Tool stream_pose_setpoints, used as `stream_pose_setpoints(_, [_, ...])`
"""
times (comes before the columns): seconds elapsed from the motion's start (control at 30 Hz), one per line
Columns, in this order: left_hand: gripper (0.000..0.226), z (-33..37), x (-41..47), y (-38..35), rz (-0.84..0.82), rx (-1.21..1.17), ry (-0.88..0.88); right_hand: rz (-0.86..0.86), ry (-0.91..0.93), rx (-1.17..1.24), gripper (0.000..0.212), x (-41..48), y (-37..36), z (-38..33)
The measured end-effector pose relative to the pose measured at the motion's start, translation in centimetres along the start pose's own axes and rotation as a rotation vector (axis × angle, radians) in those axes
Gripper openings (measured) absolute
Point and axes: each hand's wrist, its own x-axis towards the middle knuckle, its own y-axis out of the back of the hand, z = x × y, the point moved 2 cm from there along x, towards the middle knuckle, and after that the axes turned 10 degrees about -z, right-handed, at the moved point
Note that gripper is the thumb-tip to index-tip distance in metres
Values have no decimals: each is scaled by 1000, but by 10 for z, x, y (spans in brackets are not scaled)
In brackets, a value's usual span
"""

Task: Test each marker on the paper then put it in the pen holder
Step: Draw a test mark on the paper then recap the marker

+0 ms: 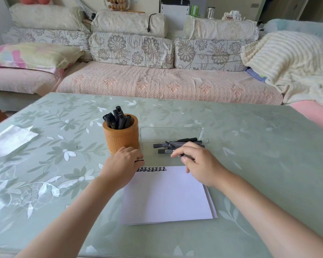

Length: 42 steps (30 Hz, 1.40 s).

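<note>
An orange pen holder (pixel 122 140) with several black markers standing in it is on the table just beyond the white paper (pixel 166 196). A row of black test marks (pixel 151 169) runs along the paper's far edge. A clear tray (pixel 144 135) to the right of the holder has a few black markers (pixel 177 145) lying in it. My right hand (pixel 198 164) hovers between tray and paper and pinches a black marker (pixel 169 145) that points up and to the left. My left hand (pixel 123 162) rests on the paper's far left corner by the holder's base, its fingertips hidden.
The table (pixel 259 155) has a glossy green floral cover. A floral sofa (pixel 157 79) with cushions and a cream blanket (pixel 291 66) stands close behind its far edge. A bright glare patch (pixel 11 138) lies on the left of the table.
</note>
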Motion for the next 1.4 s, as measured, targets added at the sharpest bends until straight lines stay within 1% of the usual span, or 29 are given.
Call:
stream_pose_setpoints(0.07, [26, 0, -1, -1, 15, -4, -10, -6, 4, 95, 55, 1, -1, 0])
stream_pose_setpoints(0.13, [32, 3, -4, 2, 85, -35, -35, 2, 11, 167, 69, 2, -2, -1])
stream_pose_setpoints(0.17, [34, 7, -6, 5, 129, -60, -68, 8, 9, 191, 70, 3, -2, -1])
stream_pose_setpoints(0.2, [33, 12, -9, 7, 167, -79, -122, 16, 12, 197, 66, 3, -2, -1])
stream_pose_setpoints(0.23, [31, 18, -12, 9, 192, -92, -187, 23, 24, 180, 57, 3, -1, -1])
stream_pose_setpoints(0.3, [25, 32, -20, 8, 189, -116, -306, 28, 32, 185, 29, 1, -3, -2])
stream_pose_setpoints(0.37, [22, 43, -27, 1, 149, -126, -392, 65, 11, 307, 7, 0, -7, -3])
stream_pose_setpoints(0.43, [21, 50, -33, -9, 104, -97, -437, 114, -34, 436, 4, 0, -12, -2])
stream_pose_setpoints(0.47, [19, 52, -36, -13, 90, -66, -450, 117, -53, 503, 9, 1, -14, -2])
stream_pose_setpoints(0.53, [19, 54, -41, -19, 69, -19, -452, 102, -93, 569, 19, 3, -19, 0])
stream_pose_setpoints(0.57, [20, 54, -42, -20, 66, -11, -443, 102, -121, 564, 18, 4, -21, 2])
stream_pose_setpoints(0.7, [22, 52, -45, -22, 72, 3, -412, 147, -238, 529, 6, 10, -32, 11])
stream_pose_setpoints(0.77, [21, 52, -47, -22, 72, 11, -406, 176, -239, 481, 11, 12, -35, 13])
stream_pose_setpoints(0.83, [20, 51, -48, -22, 74, 16, -400, 191, -249, 466, 11, 12, -34, 12])
stream_pose_setpoints(1.03, [24, 50, -46, -25, 65, -27, -380, 155, -238, 396, 24, 13, -38, 12])
stream_pose_setpoints(1.3, [25, 50, -46, -25, 57, -22, -355, 157, -221, 365, 22, 14, -41, 15])
stream_pose_setpoints(1.4, [26, 50, -47, -25, 60, -23, -348, 144, -208, 307, 25, 14, -42, 15])
